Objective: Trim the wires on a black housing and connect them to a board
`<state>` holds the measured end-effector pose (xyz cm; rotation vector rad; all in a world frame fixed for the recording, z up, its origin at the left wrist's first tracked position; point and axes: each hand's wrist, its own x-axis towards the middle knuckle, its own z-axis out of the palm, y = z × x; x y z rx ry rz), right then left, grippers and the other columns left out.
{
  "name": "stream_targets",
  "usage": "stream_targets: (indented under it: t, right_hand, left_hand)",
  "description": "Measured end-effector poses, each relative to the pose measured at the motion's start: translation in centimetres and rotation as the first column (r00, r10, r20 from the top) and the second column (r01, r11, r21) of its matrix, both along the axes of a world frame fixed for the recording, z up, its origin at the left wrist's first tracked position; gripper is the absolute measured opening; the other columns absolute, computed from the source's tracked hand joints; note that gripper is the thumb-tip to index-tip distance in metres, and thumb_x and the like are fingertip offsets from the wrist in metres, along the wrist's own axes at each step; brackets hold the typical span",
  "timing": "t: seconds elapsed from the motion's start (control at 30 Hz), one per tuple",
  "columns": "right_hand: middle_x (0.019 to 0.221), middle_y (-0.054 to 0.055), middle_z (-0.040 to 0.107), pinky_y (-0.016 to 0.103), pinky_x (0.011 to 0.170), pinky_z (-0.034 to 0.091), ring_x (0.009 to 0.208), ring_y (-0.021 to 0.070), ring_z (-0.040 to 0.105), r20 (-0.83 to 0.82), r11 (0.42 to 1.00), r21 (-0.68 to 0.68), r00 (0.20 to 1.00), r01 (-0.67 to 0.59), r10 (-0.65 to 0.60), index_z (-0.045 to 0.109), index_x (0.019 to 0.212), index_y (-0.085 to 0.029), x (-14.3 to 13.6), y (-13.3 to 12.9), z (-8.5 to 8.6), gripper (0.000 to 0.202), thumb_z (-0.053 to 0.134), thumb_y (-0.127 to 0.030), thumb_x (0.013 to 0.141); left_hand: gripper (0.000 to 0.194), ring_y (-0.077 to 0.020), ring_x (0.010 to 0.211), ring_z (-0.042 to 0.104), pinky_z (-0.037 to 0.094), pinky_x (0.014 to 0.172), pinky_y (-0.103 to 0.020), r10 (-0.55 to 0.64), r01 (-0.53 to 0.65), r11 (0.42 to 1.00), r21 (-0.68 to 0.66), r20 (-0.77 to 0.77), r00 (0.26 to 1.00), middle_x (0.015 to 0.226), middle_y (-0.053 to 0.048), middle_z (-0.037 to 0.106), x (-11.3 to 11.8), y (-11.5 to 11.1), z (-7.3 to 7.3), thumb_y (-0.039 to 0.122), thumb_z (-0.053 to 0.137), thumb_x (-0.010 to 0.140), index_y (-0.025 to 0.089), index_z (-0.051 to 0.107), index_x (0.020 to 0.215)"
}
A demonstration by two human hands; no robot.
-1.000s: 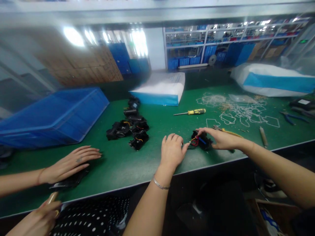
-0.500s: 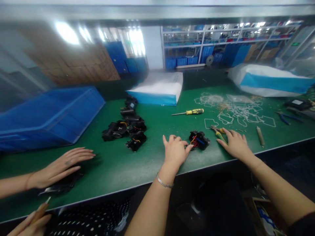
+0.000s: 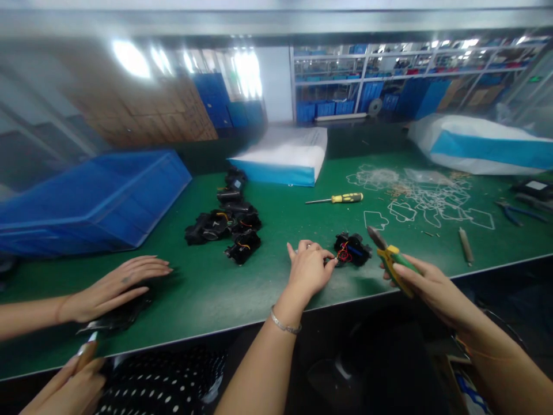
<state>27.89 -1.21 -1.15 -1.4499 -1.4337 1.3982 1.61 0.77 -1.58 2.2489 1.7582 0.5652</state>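
At the worktop [image 3: 216, 288] edge, now lifting pliers [image 3: 391, 256] in right hand [image 3: 432, 285] closed grip; left hand [image 3: 309, 268] pinching black part [image 3: 353, 249] wires

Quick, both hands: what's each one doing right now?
Left hand: closed, pinching the wires of the black part.
Right hand: closed, holding pliers.

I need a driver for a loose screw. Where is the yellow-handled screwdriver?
Head view: the screwdriver lies mid-bench, right of the black parts pile, before the white-blue bag.
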Motion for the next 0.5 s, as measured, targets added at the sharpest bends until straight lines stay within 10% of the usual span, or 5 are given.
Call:
stream_targets:
  t: [0.17, 0.5]
  right_hand:
    - [0.090, 0.007, 0.069, 0.034, 0.075, 0.051, 0.081, 0.0219, 0.063, 0.035, 0.985, -0.051, 0.985, -0.166, 0.168, 0.062, 0.114, -0.015, -3.2, -1.3, 0.3, 0.052, 0.054, -0.058, 0.085]
    - [0.094, 0.007, 0.067, 0.039, 0.075, 0.055, 0.086, 0.0242, 0.066, -0.142, 0.971, -0.211, 0.986, -0.115, 0.085, 0.065, 0.105, -0.017, -4.9, -2.5, -2.1, 0.047, 0.059, -0.058, 0.081]
  left_hand:
    - [0.017, -0.0304, 0.116, 0.042, 0.021, 0.102, -0.072, 0.005, -0.005, 1.000, -0.002, -0.022, 1.000, 0.098, -0.003, 0.064, 0.2, 0.1, -0.5, 0.042, 0.052, 0.087, 0.034, 0.068, 0.087]
    - [0.016, -0.0290, 0.112, 0.044, 0.023, 0.103, -0.067, 0.065, -0.064, 0.998, -0.014, 0.076, 0.995, 0.092, -0.001, 0.067, 0.0, 0.4, -0.3, 0.046, 0.058, 0.084, 0.034, 0.068, 0.082]
